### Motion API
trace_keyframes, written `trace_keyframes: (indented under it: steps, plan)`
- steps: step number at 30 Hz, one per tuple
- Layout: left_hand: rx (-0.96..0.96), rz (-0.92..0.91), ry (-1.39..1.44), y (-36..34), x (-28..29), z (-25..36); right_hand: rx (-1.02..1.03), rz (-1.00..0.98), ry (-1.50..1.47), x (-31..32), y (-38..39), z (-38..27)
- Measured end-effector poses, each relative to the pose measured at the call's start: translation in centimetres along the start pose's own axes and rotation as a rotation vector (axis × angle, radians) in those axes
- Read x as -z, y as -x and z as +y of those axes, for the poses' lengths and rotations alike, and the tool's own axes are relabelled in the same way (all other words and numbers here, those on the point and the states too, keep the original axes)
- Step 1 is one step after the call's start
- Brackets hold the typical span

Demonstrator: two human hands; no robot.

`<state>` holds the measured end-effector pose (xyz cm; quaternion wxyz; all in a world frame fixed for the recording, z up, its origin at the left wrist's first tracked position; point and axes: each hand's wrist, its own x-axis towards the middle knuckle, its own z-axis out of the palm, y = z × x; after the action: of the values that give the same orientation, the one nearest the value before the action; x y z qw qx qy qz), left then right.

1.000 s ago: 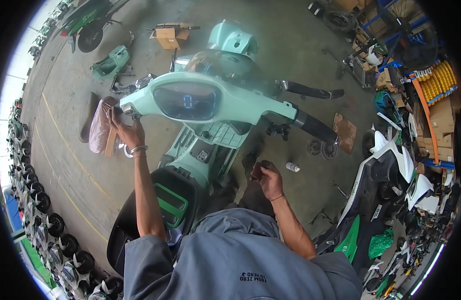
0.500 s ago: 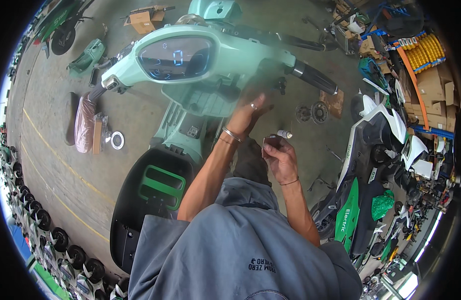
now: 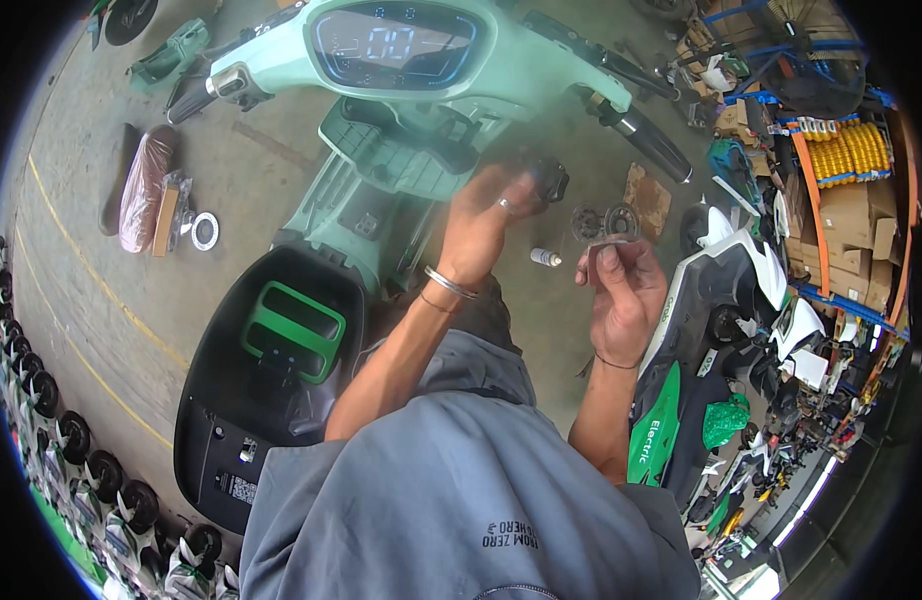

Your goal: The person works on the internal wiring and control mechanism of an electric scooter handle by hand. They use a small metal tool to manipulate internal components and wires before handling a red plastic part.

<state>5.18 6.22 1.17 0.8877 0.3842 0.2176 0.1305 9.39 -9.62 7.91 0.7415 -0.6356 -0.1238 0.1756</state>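
Observation:
In front of me stands a mint-green scooter (image 3: 531,62) with a lit dashboard (image 3: 396,45). My left hand (image 3: 481,225), with a ring and a bracelet, reaches out beneath the right side of the handlebar. Its fingers are closed around a small black part (image 3: 552,181), partly covered and blurred. Over on the right, my right hand (image 3: 629,300) is raised, pinching a thin reddish-brown piece (image 3: 605,264) that resembles folded sandpaper. The two hands are apart. The black right handlebar grip (image 3: 653,145) is above and beyond both.
An open black seat compartment (image 3: 221,400) with a green frame lies left of my arm. A small white bottle (image 3: 546,257) and metal wheel hubs (image 3: 621,222) are on the floor. More scooters (image 3: 716,290) and cardboard boxes (image 3: 843,215) crowd the right; a wrapped seat (image 3: 147,190) lies left.
My right hand has moved right and slightly up with the reddish-brown piece. My left hand now shows closed on the black part. The view has shifted, and the handlebar appears higher.

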Motion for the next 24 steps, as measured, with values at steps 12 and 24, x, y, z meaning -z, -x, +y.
trace_keyframes:
  steps: [12,24]
  plan:
    - [-0.106,0.069,-0.069,-0.2,-1.1,1.8,0.025,-0.08,0.185,-1.3,-6.5,-3.2]
    - [-0.122,0.111,0.031,0.5,-1.9,2.5,0.05,-0.355,0.34,-3.5,-10.8,-3.8]
